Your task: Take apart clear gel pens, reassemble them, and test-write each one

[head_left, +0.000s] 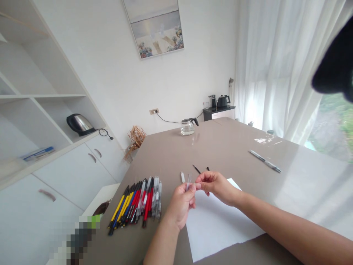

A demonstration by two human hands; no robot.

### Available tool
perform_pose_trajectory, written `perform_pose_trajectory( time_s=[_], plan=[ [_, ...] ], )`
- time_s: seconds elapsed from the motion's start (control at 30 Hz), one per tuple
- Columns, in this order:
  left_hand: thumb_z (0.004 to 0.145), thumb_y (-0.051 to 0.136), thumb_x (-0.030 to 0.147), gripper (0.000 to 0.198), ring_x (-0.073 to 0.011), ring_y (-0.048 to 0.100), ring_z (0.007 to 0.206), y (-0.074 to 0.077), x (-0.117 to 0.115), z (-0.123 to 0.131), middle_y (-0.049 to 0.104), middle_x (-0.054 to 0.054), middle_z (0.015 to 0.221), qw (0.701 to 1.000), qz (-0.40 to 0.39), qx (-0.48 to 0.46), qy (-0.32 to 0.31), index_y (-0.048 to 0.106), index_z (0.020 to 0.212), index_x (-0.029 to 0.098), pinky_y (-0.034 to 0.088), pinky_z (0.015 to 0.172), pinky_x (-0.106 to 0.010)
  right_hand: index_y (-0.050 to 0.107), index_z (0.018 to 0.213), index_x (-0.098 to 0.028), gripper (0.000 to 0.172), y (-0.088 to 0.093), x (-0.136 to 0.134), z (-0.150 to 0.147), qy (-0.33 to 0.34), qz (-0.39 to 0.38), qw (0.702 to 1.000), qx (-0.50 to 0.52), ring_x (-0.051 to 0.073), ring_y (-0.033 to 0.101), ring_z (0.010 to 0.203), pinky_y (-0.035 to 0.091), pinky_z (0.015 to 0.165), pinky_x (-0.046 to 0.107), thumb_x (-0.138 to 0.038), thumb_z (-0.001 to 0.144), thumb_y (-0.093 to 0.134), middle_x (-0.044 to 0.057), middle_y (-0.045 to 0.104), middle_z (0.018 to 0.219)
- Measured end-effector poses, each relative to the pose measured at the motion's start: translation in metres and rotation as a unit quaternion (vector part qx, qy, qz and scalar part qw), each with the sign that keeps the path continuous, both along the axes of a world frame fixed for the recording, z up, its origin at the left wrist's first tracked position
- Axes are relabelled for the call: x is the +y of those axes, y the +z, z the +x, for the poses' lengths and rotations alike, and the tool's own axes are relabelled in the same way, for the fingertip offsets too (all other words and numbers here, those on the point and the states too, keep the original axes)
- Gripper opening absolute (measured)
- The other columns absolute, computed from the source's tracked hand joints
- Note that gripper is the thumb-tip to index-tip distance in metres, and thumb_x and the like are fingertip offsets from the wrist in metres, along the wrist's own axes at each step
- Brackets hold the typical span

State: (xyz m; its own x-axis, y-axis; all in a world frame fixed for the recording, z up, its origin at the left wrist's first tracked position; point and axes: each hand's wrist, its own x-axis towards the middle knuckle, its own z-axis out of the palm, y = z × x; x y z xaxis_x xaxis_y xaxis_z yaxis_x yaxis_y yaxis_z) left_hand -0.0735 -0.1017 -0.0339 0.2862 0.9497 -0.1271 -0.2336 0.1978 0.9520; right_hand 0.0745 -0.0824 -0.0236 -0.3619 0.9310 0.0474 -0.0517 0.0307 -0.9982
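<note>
My left hand is closed around a clear plastic pen barrel, whose see-through end sticks up past the fingers. Right against it, the thumb and forefinger of my right hand pinch together at the left fingertips. Whatever sits in that pinch is too small and covered to make out. Just beyond the hands lie a short whitish translucent pen piece, a thin dark refill-like stick and a small black piece. A sheet of white paper lies under my hands.
Several pens in yellow, blue, red, black and clear lie in a row at the left. One clear pen rests at the right. A glass pot stands at the back of the brown table.
</note>
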Motion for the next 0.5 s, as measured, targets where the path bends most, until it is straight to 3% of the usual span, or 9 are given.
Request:
perform_pose_trajectory(
  time_s=[0.13,0.23,0.3,0.37,0.5],
  plan=[
    [0.068,0.056,0.042,0.027,-0.0041,0.027,0.045,0.0,-0.001,0.0,0.03,0.007,0.053,1.0,-0.002,-0.008,0.003,0.051,0.073,0.016,0.026,0.045,-0.019,0.055,0.07,-0.015,0.02,-0.003,0.003,0.002,0.039,-0.039,0.996,0.063,0.005,0.04,0.049,0.033,0.048,0.021,-0.032,0.062,0.061,0.0,0.053,0.064],
    [0.067,0.056,0.045,0.033,-0.0041,0.027,0.045,0.002,0.0,-0.001,0.028,0.008,0.051,0.999,-0.011,-0.018,0.025,0.053,0.082,0.015,0.025,0.045,-0.018,0.054,0.068,-0.015,0.021,0.0,0.018,0.017,0.038,-0.066,0.996,0.04,0.006,0.038,0.047,0.033,0.047,0.021,-0.034,0.061,0.061,-0.002,0.046,0.055],
    [0.066,0.057,0.045,0.035,-0.0039,0.027,0.044,0.003,0.001,-0.004,0.027,0.008,0.051,0.999,-0.016,-0.028,0.041,0.054,0.084,0.015,0.024,0.045,-0.018,0.053,0.065,-0.014,0.021,0.003,0.038,0.033,0.008,-0.065,0.996,-0.055,0.006,0.038,0.046,0.034,0.046,0.021,-0.034,0.062,0.059,-0.003,0.043,0.051],
    [0.066,0.059,0.043,0.034,-0.0035,0.027,0.044,0.003,0.002,-0.006,0.027,0.008,0.051,0.998,-0.018,-0.04,0.051,0.054,0.083,0.015,0.023,0.044,-0.018,0.054,0.063,-0.015,0.019,0.005,0.061,0.05,-0.07,-0.06,0.966,-0.24,0.007,0.04,0.045,0.035,0.046,0.021,-0.033,0.063,0.056,-0.002,0.045,0.049],
    [0.067,0.058,0.041,0.032,-0.0032,0.027,0.044,0.002,0.003,-0.008,0.027,0.008,0.051,0.997,-0.017,-0.051,0.048,0.054,0.083,0.014,0.023,0.044,-0.018,0.053,0.053,-0.014,0.009,0.001,0.099,0.073,-0.129,-0.081,0.921,-0.36,0.008,0.04,0.041,0.034,0.042,0.023,-0.02,0.053,0.06,-0.001,0.044,0.043]
  ],
)
